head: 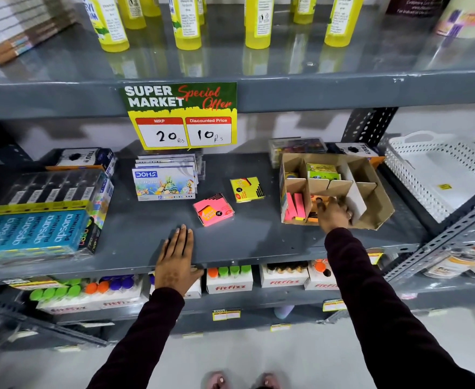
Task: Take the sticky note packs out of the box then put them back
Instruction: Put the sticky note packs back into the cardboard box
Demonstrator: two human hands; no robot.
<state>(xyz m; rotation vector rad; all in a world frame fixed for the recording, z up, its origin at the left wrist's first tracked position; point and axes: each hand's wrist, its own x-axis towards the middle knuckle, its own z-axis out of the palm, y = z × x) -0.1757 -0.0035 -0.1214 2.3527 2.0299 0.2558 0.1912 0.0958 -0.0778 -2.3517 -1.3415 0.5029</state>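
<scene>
A brown cardboard box (pixel 376 197) with dividers sits on the grey shelf (pixel 146 240) at the right. Pink packs (pixel 293 206) stand in its near-left compartment and a green pack (pixel 322 170) in a far one. My right hand (pixel 333 214) reaches into the near middle compartment, fingers closed around an orange sticky note pack (pixel 316 202). A pink pack (pixel 213 210) and a yellow pack (pixel 247 189) lie on the shelf left of the box. My left hand (pixel 175 256) rests flat on the shelf's front edge, holding nothing.
A DOMS colour box (pixel 164 182) and stacked Apsara pencil boxes (pixel 42 220) stand at the left. A white perforated basket (pixel 438 175) sits at the right. A price sign (pixel 181 116) hangs from the upper shelf, where yellow bottles (pixel 187 22) stand. Fitfizz cartons (pixel 229 279) fill the shelf below.
</scene>
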